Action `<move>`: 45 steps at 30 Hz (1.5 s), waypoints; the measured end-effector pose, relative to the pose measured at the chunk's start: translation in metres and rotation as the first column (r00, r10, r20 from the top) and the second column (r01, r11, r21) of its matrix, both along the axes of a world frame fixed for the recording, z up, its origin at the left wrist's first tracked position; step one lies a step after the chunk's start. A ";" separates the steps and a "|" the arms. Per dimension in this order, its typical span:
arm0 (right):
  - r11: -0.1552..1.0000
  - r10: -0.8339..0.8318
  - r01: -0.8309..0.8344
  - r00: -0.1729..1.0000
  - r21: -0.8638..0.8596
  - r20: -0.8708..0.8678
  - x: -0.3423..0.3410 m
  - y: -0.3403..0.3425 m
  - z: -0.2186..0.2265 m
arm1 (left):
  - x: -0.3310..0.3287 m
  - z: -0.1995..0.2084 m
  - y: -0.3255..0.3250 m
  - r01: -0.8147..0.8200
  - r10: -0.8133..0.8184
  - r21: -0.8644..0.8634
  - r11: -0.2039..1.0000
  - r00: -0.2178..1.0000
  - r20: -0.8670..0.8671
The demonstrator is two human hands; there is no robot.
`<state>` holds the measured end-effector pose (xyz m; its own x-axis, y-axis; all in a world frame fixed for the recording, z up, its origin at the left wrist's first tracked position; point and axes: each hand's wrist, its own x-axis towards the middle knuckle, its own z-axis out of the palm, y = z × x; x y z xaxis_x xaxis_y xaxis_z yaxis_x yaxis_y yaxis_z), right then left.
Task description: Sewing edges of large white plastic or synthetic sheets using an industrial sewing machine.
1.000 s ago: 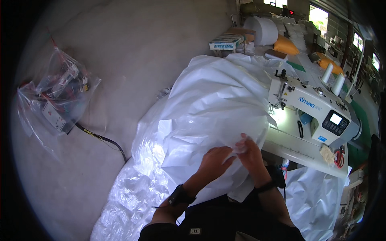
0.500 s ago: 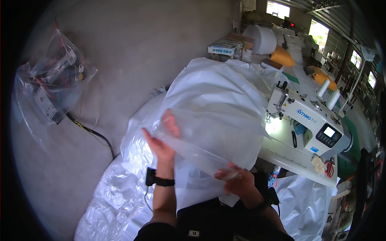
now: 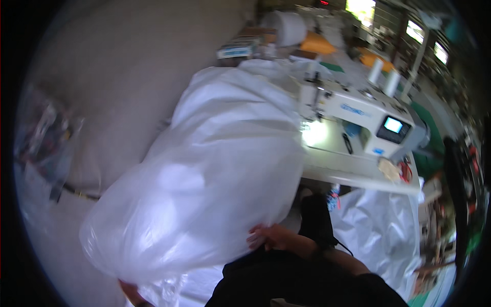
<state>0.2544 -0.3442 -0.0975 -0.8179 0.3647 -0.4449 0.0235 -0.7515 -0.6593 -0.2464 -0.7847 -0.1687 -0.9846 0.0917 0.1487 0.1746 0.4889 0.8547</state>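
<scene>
A big sheet of clear plastic film [image 3: 169, 225] spreads over a large pile of white sheet material [image 3: 232, 105] in front of me. My right hand [image 3: 270, 237] is at the film's near right edge, its fingers bent and closed on it, somewhat blurred. Low on the left, my left hand [image 3: 128, 287] reaches to the film's lower left edge. Only its wrist side shows; the film covers the fingers. The film stretches taut between both hands.
A white sewing machine [image 3: 358, 110] with its lamp lit stands on a table to the right. Red-handled scissors [image 3: 405, 170] and a black tool [image 3: 347, 143] lie there. White sheet material [image 3: 376, 230] hangs below. A plastic-wrapped electrical box [image 3: 43, 138] is at the left wall.
My left hand has swung down and left, drawing the film out over the pile. My right hand has stayed near the film's right edge. The view has shifted to the right.
</scene>
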 end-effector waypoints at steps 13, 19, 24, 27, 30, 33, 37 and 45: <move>0.903 -0.331 0.142 0.830 0.405 0.448 0.074 0.036 -0.018 | 0.106 0.140 0.310 0.486 -0.433 -0.720 0.495 0.857 0.280; 0.927 -0.196 0.139 0.971 0.349 0.135 0.056 0.024 -0.015 | 0.290 0.150 0.521 0.889 -0.951 -0.386 0.246 0.145 -0.272; 0.984 0.109 -0.133 0.976 -0.118 -0.189 0.078 0.019 -0.014 | 0.239 0.112 0.639 0.628 -0.973 -0.755 0.190 0.223 -0.060; 0.977 0.065 -0.108 0.971 -0.183 -0.228 0.081 0.028 -0.006 | 0.231 0.110 0.681 0.608 -0.974 -0.777 0.167 0.224 -0.034; 0.986 -0.161 0.162 0.987 -0.051 0.021 0.059 0.045 -0.020 | 0.215 0.119 0.713 0.610 -0.973 -0.773 0.173 0.228 -0.037; 0.980 -0.118 0.114 0.993 -0.166 -0.013 0.054 0.070 0.003 | 0.205 0.120 0.737 0.626 -0.973 -0.760 0.174 0.230 -0.033; 0.959 -0.259 0.265 0.963 -0.099 0.071 0.039 0.085 0.001 | 0.198 0.117 0.749 0.637 -0.975 -0.752 0.171 0.217 -0.038; 0.919 -0.366 0.294 0.885 0.263 0.289 0.007 0.083 0.029 | 0.177 0.121 0.733 0.643 -0.981 -0.747 0.170 0.184 -0.066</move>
<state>0.2618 -0.2615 -0.0682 -0.4554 0.7003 -0.5497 0.0381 -0.6015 -0.7979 -0.0696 -0.0516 -0.0479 -0.0113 0.9954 0.0947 0.9819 -0.0069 0.1892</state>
